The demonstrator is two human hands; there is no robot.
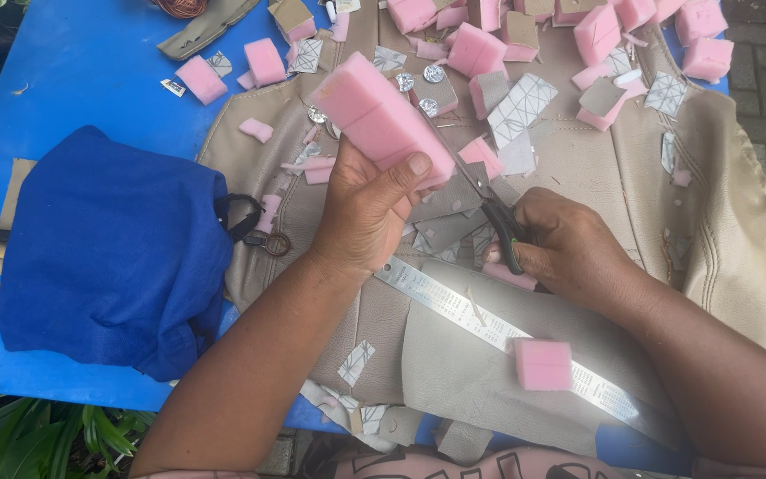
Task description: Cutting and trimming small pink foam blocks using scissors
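The left hand (367, 206) is clamped on a long pink foam block (381, 120), thumb across its near end, lifting it above the middle of the surface (90, 62). The right hand (567, 253) is closed around the dark handles of a pair of scissors (480, 191), whose blades reach up against the block's right edge.

Around them lie many small pink foam pieces (476, 49), grey card scraps (454, 200) and white patterned scraps (525, 105), scattered over a beige leather sheet (738, 222). A metal ruler (454, 306) runs slantwise under both wrists, with one pink foam cube (543, 364) resting on it. A blue cloth bag (113, 253) sits to the left, its black handle just beside the left wrist. A few shiny round bits lie behind the block, too small to identify.

The scissor handles are mostly hidden in the right hand. The ruler's far end is cut off by the right forearm.

The surface is bright blue; paving stones show at right, green leaves at lower left.
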